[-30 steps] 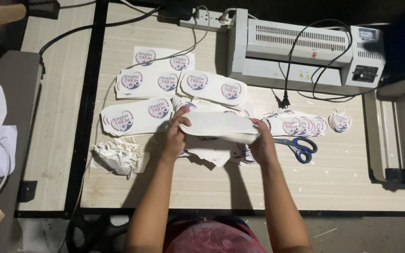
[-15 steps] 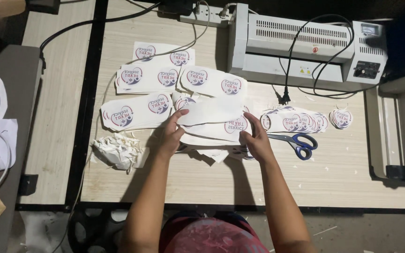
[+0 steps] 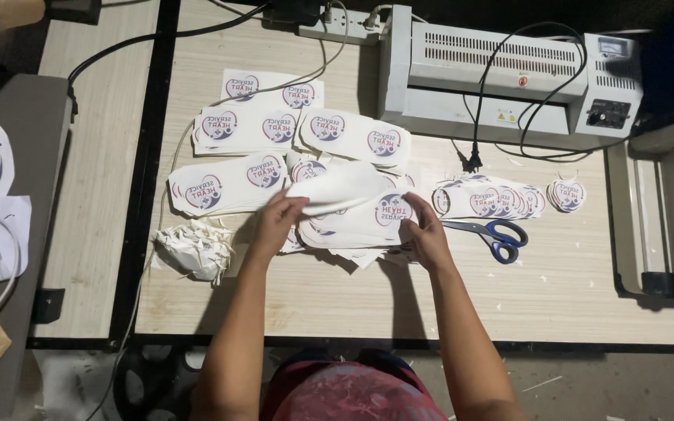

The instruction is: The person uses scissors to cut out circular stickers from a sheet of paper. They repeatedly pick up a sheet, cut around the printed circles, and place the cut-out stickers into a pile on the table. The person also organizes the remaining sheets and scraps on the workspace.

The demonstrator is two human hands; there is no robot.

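Note:
My left hand (image 3: 278,221) pinches the near left edge of a white laminated sheet (image 3: 345,187) that curls upward, blank side up, over a stack of printed sheets (image 3: 360,226). My right hand (image 3: 424,234) rests on the right edge of that stack, fingers pressed on the top sheet with its round red-and-blue emblem. Both hands are at the middle of the wooden table (image 3: 399,304).
More emblem sheets (image 3: 224,185) lie fanned to the left and behind. Cut round stickers (image 3: 485,199) and blue-handled scissors (image 3: 497,234) sit right of my hands. A laminator (image 3: 501,78) stands at the back, a paper-scrap pile (image 3: 195,248) at left, another machine (image 3: 668,218) at right.
The sheet, held up between both hands a second ago, has come down and left. My right hand has let it go and settled on the stack; my left hand still holds it.

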